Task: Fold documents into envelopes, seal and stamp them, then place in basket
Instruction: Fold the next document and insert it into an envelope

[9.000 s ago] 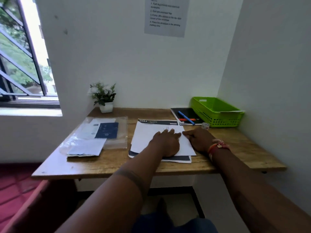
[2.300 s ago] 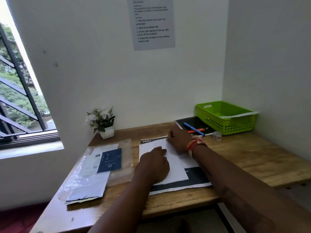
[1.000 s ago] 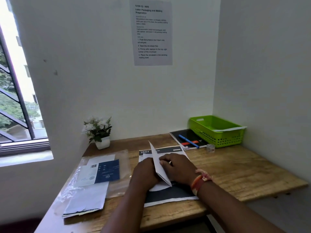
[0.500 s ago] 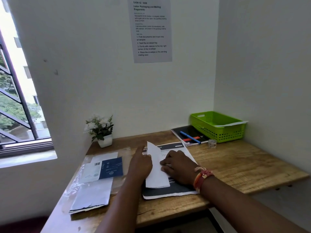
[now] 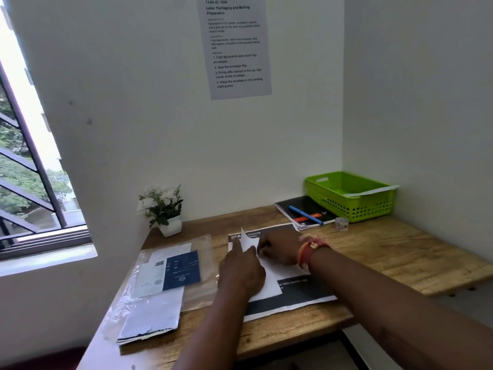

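The left hand (image 5: 241, 268) pressed flat on the half-folded white paper document (image 5: 268, 283) on the wooden table (image 5: 386, 252), its crease running away from the person, while the right hand (image 5: 277, 249) pinched the far edge just beside it.

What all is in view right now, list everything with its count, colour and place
white sheet: one, white, desk centre, partly folded
dark printed sheet: one, black and white, under the white sheet
plastic sleeve of envelopes: one, clear, white and blue contents, desk left
basket: one, green, back right corner
notebook: one, black, beside basket
pen: one, blue, on notebook
tape roll: one, pale, front of basket
potted plant: one, white flowers, back left
instruction sheet: one, white, wall
left hand: flat on sheet
right hand: fingers at fold
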`<act>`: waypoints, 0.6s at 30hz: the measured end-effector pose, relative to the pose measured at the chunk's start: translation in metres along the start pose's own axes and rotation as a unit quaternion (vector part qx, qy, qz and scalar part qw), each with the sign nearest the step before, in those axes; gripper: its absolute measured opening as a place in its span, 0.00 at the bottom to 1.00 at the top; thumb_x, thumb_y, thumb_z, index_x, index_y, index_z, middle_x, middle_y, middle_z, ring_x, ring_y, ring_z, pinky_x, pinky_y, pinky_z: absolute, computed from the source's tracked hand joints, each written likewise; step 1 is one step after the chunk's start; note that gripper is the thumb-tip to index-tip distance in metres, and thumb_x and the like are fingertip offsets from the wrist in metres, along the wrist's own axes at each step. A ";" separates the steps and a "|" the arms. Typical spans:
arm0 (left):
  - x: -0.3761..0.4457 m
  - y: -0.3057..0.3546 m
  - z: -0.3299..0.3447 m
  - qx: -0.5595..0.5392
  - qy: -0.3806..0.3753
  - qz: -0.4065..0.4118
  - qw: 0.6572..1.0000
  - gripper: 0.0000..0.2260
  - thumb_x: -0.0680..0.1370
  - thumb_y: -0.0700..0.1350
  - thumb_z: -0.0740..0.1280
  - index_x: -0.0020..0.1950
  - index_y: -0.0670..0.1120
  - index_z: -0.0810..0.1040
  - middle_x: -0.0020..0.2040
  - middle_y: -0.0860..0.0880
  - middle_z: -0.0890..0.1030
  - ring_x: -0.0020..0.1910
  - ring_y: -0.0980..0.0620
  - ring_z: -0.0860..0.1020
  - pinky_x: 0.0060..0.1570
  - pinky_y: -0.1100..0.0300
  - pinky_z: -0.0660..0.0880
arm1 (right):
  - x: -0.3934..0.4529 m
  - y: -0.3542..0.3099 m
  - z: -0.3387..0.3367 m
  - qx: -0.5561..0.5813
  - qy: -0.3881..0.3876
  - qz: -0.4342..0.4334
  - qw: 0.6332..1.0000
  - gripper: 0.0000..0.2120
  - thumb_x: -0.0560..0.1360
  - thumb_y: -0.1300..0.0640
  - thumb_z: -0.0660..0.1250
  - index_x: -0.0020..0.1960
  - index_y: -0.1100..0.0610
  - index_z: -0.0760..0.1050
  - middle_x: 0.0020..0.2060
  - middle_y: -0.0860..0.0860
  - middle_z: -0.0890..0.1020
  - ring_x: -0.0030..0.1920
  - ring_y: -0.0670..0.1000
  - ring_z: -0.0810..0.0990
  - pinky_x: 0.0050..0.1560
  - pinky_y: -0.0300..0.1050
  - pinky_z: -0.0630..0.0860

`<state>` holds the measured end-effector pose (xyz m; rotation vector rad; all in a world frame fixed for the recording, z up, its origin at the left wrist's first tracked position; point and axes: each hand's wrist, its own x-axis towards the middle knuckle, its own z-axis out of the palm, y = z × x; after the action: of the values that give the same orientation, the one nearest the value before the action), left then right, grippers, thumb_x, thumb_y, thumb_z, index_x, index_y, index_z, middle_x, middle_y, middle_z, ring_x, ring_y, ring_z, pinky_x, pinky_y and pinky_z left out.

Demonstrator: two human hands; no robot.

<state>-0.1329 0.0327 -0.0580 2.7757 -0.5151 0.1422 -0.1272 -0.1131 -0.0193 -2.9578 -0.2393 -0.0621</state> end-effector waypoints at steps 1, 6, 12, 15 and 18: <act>0.001 0.000 0.000 0.006 -0.004 0.001 1.000 0.24 0.81 0.48 0.57 0.78 0.54 0.65 0.82 0.41 0.49 0.74 0.41 0.67 0.71 0.50 0.65 | 0.008 0.002 0.002 0.024 0.021 0.016 0.999 0.11 0.78 0.52 0.66 0.57 0.50 0.83 0.56 0.50 0.83 0.56 0.52 0.80 0.52 0.40 0.71; 0.001 0.000 0.000 0.025 -0.027 -0.004 0.999 0.26 0.82 0.48 0.56 0.81 0.52 0.60 0.82 0.42 0.36 0.75 0.41 0.65 0.73 0.50 0.62 | 0.045 0.017 0.014 0.116 0.074 0.067 0.988 0.07 0.76 0.51 0.68 0.50 0.53 0.82 0.52 0.50 0.84 0.54 0.51 0.80 0.52 0.41 0.72; 0.009 -0.003 0.006 0.027 -0.033 0.012 0.999 0.27 0.81 0.49 0.56 0.82 0.50 0.57 0.83 0.46 0.52 0.79 0.43 0.58 0.76 0.47 0.57 | 0.067 0.034 0.023 0.168 0.076 0.057 0.981 0.06 0.72 0.49 0.73 0.45 0.49 0.78 0.44 0.44 0.82 0.48 0.48 0.79 0.47 0.40 0.72; 0.010 -0.004 0.007 0.011 -0.040 0.007 0.999 0.27 0.82 0.49 0.55 0.82 0.50 0.56 0.83 0.47 0.54 0.80 0.44 0.55 0.77 0.46 0.54 | 0.063 0.041 0.022 0.180 0.054 0.039 0.981 0.09 0.71 0.47 0.74 0.48 0.47 0.78 0.44 0.42 0.80 0.48 0.45 0.78 0.45 0.38 0.70; 0.009 -0.003 0.006 -0.003 -0.034 0.009 0.999 0.27 0.81 0.47 0.55 0.81 0.49 0.58 0.82 0.47 0.55 0.80 0.44 0.54 0.77 0.46 0.54 | 0.049 0.049 0.013 0.181 -0.005 0.006 0.983 0.19 0.68 0.42 0.77 0.55 0.44 0.76 0.49 0.42 0.78 0.51 0.46 0.78 0.52 0.41 0.73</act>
<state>-0.1227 0.0302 -0.0635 2.7798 -0.5561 0.0497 -0.0703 -0.1507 -0.0378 -2.5978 -0.2076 -0.0012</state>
